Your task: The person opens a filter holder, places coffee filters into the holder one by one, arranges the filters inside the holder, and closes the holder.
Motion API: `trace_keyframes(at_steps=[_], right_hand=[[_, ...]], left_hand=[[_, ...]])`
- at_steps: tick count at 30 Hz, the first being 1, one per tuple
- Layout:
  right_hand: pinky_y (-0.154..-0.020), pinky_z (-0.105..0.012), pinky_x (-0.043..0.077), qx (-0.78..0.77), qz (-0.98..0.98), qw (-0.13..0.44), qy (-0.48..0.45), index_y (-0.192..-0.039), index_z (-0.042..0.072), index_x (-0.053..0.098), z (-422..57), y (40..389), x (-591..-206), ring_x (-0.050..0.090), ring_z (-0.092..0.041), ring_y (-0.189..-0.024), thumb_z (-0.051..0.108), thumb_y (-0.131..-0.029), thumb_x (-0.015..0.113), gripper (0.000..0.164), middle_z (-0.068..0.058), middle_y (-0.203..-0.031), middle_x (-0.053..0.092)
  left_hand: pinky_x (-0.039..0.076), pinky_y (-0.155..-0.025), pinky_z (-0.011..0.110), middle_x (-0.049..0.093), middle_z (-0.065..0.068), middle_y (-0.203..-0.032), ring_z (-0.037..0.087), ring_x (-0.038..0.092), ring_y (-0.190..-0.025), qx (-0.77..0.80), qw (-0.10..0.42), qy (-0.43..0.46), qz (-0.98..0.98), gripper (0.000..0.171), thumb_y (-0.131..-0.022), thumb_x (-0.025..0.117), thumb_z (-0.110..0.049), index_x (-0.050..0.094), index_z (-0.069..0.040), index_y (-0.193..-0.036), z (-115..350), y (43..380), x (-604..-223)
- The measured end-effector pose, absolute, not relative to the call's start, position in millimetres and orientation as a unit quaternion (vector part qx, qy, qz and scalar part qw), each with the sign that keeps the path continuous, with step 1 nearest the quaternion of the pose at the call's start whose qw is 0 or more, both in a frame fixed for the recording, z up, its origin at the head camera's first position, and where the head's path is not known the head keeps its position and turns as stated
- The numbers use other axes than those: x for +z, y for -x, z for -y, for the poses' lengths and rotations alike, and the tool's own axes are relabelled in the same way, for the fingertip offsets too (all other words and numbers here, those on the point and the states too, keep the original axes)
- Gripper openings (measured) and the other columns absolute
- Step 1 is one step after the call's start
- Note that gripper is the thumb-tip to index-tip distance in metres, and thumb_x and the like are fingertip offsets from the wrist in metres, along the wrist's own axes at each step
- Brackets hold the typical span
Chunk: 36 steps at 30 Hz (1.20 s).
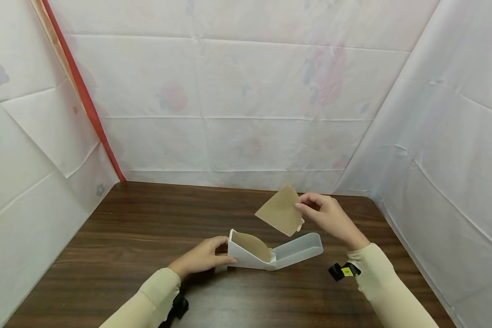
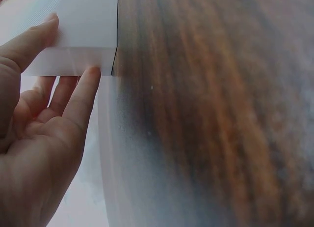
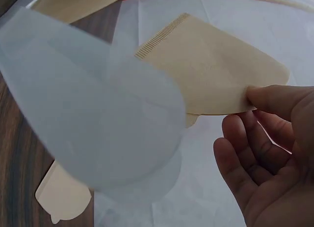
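A white coffee filter holder (image 1: 248,258) sits on the brown table with its translucent lid (image 1: 299,250) swung out to the right. Tan coffee filters (image 1: 252,245) stand inside it. My left hand (image 1: 202,256) grips the holder's left end, its thumb on the near side; the left wrist view shows the thumb and fingertips at the white wall. Above the lid, my right hand (image 1: 325,214) pinches a tan paper coffee filter (image 1: 280,210) by its edge, between thumb and index finger. The filter's crimped edge shows in the right wrist view, with the lid blurred in front.
A pale, flat, filter-shaped piece with a small tab (image 3: 64,192) lies on the table past the lid in the right wrist view. White printed sheeting (image 1: 246,91) hangs behind the dark wooden table (image 1: 147,218) and along both sides.
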State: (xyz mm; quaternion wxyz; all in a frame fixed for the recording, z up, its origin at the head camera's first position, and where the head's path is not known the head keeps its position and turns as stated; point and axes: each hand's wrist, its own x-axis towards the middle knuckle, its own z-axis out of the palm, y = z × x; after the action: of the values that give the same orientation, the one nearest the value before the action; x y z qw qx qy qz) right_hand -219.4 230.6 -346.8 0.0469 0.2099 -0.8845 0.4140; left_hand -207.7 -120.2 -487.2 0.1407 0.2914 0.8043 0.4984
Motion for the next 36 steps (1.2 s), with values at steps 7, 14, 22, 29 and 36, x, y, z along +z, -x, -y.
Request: trace_keyframes(at_steps=[7, 14, 22, 29, 36], right_hand=[[-0.056, -0.027, 0.044, 0.411, 0.881, 0.04, -0.23, -0.1, 0.02, 0.073, -222.5, 212.4, -340.8, 0.052, -0.016, -0.065, 0.029, -0.098, 0.069, 0.011, -0.002, -0.079, 0.063], [-0.054, -0.026, 0.044, 0.403, 0.878, 0.032, -0.256, -0.098, 0.018, 0.072, -215.9, 209.1, -344.5, 0.052, -0.014, -0.065, 0.026, -0.097, 0.069, 0.008, -0.003, -0.083, 0.065], [-0.059, -0.027, 0.052, 0.397, 0.868, 0.036, -0.296, -0.098, 0.018, 0.074, -203.4, 206.6, -350.5, 0.06, -0.012, -0.071, 0.015, -0.094, 0.073, 0.005, 0.006, -0.087, 0.067], [-0.068, -0.032, 0.055, 0.379, 0.869, 0.032, -0.316, -0.099, 0.017, 0.074, -193.6, 207.0, -356.1, 0.062, -0.01, -0.079, 0.015, -0.094, 0.073, 0.005, 0.009, -0.089, 0.067], [-0.063, -0.025, 0.052, 0.348, 0.872, 0.043, -0.341, -0.095, 0.017, 0.074, -184.4, 206.1, -359.1, 0.058, -0.007, -0.072, 0.013, -0.093, 0.074, 0.004, 0.012, -0.084, 0.064]], left_hand=[[0.051, -0.092, 0.035, 0.066, -0.003, -0.12, 0.018, 0.061, -0.112, 0.5, 0.132, -0.299, -0.802, 0.033, -0.093, 0.075, -0.03, 0.064, -0.015, -0.12, 119.7, 207.8, -486.4], [0.05, -0.094, 0.035, 0.066, -0.006, -0.12, 0.016, 0.061, -0.113, 0.494, 0.138, -0.29, -0.808, 0.034, -0.092, 0.075, -0.032, 0.063, -0.017, -0.121, 120.1, 209.2, -487.2], [0.049, -0.095, 0.037, 0.066, -0.007, -0.12, 0.016, 0.06, -0.114, 0.492, 0.141, -0.289, -0.809, 0.033, -0.093, 0.075, -0.032, 0.063, -0.019, -0.12, 120.7, 209.1, -487.9], [0.049, -0.096, 0.037, 0.066, -0.009, -0.119, 0.015, 0.06, -0.115, 0.491, 0.138, -0.29, -0.81, 0.032, -0.092, 0.076, -0.032, 0.064, -0.019, -0.119, 120.0, 208.7, -487.9], [0.049, -0.095, 0.036, 0.066, -0.007, -0.119, 0.016, 0.059, -0.115, 0.495, 0.14, -0.29, -0.807, 0.032, -0.092, 0.075, -0.031, 0.064, -0.018, -0.119, 119.6, 208.0, -488.4]])
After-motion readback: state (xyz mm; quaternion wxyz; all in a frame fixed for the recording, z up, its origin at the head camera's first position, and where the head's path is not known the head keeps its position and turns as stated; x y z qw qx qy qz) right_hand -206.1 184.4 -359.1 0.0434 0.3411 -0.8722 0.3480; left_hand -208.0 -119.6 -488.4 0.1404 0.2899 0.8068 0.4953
